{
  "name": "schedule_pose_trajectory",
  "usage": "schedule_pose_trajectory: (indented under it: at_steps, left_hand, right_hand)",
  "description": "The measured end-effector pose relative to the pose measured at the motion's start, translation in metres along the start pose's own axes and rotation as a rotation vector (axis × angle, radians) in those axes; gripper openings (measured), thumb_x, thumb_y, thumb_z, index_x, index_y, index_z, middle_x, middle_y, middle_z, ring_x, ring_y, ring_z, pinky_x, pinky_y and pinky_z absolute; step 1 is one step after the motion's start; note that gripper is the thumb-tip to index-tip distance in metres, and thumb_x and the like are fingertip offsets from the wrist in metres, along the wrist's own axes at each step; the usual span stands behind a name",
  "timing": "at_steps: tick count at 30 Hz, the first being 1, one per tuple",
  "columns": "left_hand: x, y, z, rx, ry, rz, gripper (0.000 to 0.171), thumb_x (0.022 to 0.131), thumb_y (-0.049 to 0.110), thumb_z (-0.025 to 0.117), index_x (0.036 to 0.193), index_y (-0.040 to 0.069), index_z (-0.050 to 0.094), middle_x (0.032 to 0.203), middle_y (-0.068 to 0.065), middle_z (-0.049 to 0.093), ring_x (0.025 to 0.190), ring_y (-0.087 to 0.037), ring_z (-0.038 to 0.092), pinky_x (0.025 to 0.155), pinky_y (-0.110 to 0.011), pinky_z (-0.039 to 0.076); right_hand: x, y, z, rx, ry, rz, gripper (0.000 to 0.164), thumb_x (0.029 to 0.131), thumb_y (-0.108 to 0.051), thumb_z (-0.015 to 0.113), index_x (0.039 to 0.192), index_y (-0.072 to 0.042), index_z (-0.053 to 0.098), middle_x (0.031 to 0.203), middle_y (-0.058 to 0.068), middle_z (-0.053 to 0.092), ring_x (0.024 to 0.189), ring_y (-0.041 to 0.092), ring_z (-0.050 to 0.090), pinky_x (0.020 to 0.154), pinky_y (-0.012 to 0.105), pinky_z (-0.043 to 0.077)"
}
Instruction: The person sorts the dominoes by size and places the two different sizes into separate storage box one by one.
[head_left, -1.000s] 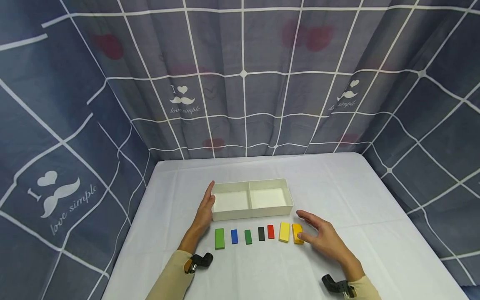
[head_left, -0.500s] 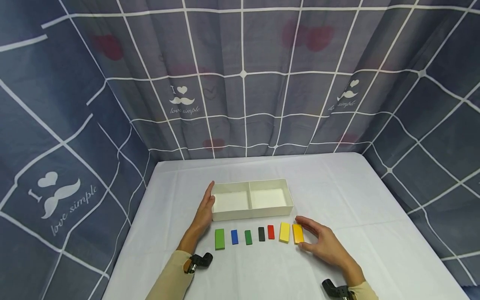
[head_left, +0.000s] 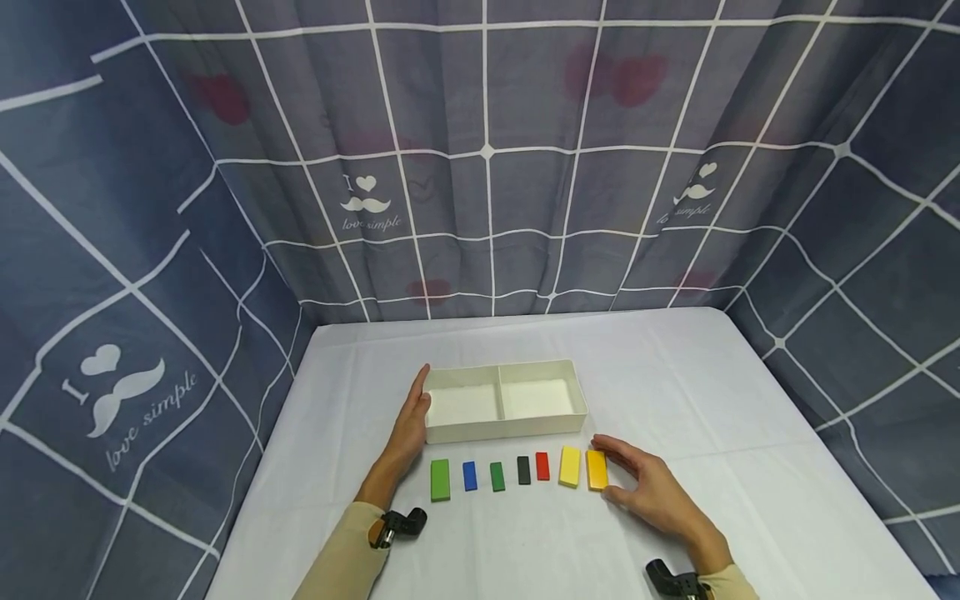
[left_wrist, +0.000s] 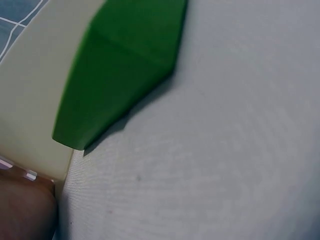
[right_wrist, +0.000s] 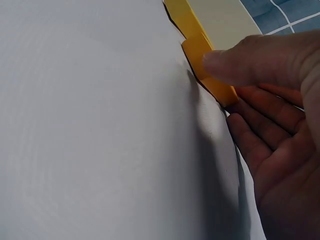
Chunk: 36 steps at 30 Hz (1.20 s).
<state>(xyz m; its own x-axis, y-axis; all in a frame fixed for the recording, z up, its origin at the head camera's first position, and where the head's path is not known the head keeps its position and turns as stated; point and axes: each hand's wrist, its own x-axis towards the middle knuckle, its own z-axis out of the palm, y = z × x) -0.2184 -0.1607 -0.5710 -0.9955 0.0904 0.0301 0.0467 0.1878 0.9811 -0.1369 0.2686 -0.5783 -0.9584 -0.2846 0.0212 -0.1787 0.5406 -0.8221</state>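
Note:
A cream two-compartment box (head_left: 506, 430) sits on the white table with nothing in it. My left hand (head_left: 406, 430) rests along its left end, fingers extended. In front of the box lies a row of blocks, with the orange block (head_left: 597, 470) at its right end. My right hand (head_left: 651, 485) holds that orange block between thumb at the near end and fingertips at the far end. In the right wrist view the thumb (right_wrist: 225, 65) presses against the orange block (right_wrist: 216, 85). The light green block (left_wrist: 120, 65) fills the top of the left wrist view.
Leftward from the orange block, the row runs through the yellow block (head_left: 569, 467), red block (head_left: 542, 466), black block (head_left: 523, 470), dark green block (head_left: 497, 477), blue block (head_left: 469, 476) and light green block (head_left: 440, 481). A gridded curtain (head_left: 450, 192) surrounds the table.
My right hand has come down and closed its thumb and fingertips onto the orange block's ends. The left hand has stayed at the box's left end.

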Motion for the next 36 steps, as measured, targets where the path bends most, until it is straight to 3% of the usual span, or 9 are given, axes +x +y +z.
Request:
schedule_pose_trajectory:
  at_steps: [4, 11, 15, 22, 29, 36]
  left_hand:
    - [-0.001, -0.001, 0.000, -0.012, -0.009, -0.018, 0.057, 0.122, 0.029, 0.025, 0.178, 0.032, 0.014, 0.186, -0.008, 0.012, 0.172, -0.036, 0.007, 0.136, -0.067, 0.003]
    - [0.001, -0.004, -0.002, -0.029, -0.018, -0.021, 0.057, 0.122, 0.028, 0.024, 0.178, 0.032, 0.013, 0.186, -0.002, 0.011, 0.172, -0.031, 0.005, 0.138, -0.063, 0.002]
    - [0.001, -0.005, -0.002, -0.033, -0.017, -0.016, 0.057, 0.122, 0.028, 0.024, 0.178, 0.033, 0.014, 0.186, -0.003, 0.010, 0.172, -0.031, 0.005, 0.138, -0.063, 0.002]
    - [0.002, -0.004, -0.003, -0.046, -0.021, -0.019, 0.057, 0.122, 0.029, 0.025, 0.177, 0.036, 0.014, 0.186, -0.003, 0.012, 0.172, -0.031, 0.005, 0.137, -0.064, 0.002]
    - [0.003, -0.004, -0.003, -0.038, -0.022, -0.027, 0.057, 0.122, 0.031, 0.025, 0.178, 0.035, 0.014, 0.186, -0.002, 0.013, 0.172, -0.030, 0.005, 0.137, -0.064, 0.002]
    - [0.002, -0.004, -0.002, -0.041, -0.025, -0.024, 0.057, 0.122, 0.030, 0.026, 0.178, 0.033, 0.014, 0.186, -0.003, 0.013, 0.172, -0.030, 0.005, 0.137, -0.064, 0.001]
  right_hand:
    - [0.000, 0.001, -0.001, 0.019, 0.003, -0.009, 0.081, 0.083, 0.005, 0.088, 0.157, -0.007, 0.059, 0.156, 0.008, 0.064, 0.144, 0.031, 0.063, 0.116, 0.015, 0.046]
    - [-0.002, -0.005, -0.009, 0.048, 0.019, -0.048, 0.079, 0.081, 0.010, 0.088, 0.154, -0.004, 0.060, 0.155, 0.016, 0.064, 0.140, 0.037, 0.065, 0.116, 0.029, 0.052]
    - [-0.002, -0.011, -0.020, 0.040, 0.038, -0.088, 0.077, 0.083, 0.008, 0.089, 0.153, -0.004, 0.061, 0.154, 0.017, 0.065, 0.139, 0.040, 0.065, 0.115, 0.025, 0.052]
    - [0.005, -0.023, -0.041, 0.024, 0.040, -0.147, 0.074, 0.088, 0.003, 0.088, 0.155, -0.007, 0.060, 0.155, 0.015, 0.065, 0.139, 0.039, 0.065, 0.115, 0.028, 0.052]
    - [0.017, -0.032, -0.058, 0.005, 0.038, -0.197, 0.073, 0.088, 0.008, 0.085, 0.155, -0.007, 0.060, 0.154, 0.015, 0.065, 0.139, 0.041, 0.065, 0.114, 0.013, 0.047]
    - [0.029, -0.042, -0.070, -0.017, 0.017, -0.249, 0.072, 0.089, 0.007, 0.085, 0.155, -0.006, 0.060, 0.154, 0.019, 0.065, 0.140, 0.041, 0.064, 0.114, 0.012, 0.046]
